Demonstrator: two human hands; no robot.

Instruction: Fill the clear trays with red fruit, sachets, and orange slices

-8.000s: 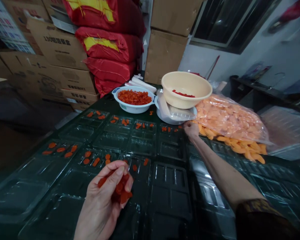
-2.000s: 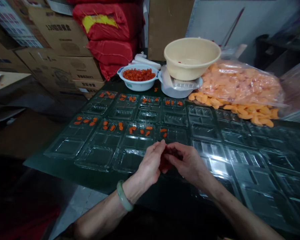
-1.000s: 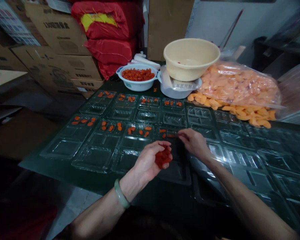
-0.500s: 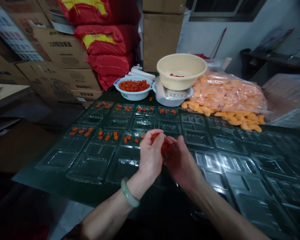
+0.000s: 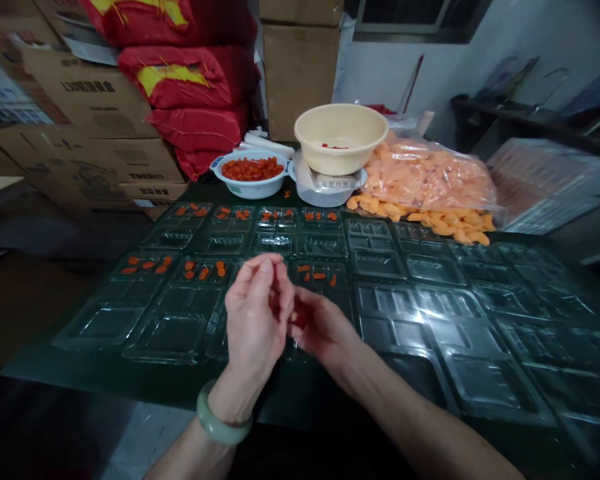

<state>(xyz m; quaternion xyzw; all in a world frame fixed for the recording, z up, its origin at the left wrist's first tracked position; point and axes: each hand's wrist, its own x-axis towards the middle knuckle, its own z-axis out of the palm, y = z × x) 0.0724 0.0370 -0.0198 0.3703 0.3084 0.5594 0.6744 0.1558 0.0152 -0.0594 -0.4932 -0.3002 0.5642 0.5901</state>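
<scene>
My left hand (image 5: 257,317) is raised over the near row of clear plastic trays (image 5: 390,313), its back toward me and its fingers curled. A little red shows between the two hands; the rest of what the palm holds is hidden. My right hand (image 5: 321,328) is pressed close beside it, with its fingertips tucked in at the left palm. Just beyond the hands, a tray compartment holds a few small red pieces (image 5: 320,274). More red pieces (image 5: 203,270) lie in the compartments to the left and in the back row.
A white bowl of red pieces (image 5: 250,171) stands at the back. Beside it a cream basin (image 5: 340,137) rests on a white container (image 5: 325,193). A bag of orange slices (image 5: 430,177) lies on the right, with stacked clear trays (image 5: 540,193) farther right. Cardboard boxes and red sacks (image 5: 180,87) stand behind.
The hands have dropped nearer to me and the red handful is now hidden behind my left hand. The view has shifted right, and one more compartment holds red pieces.
</scene>
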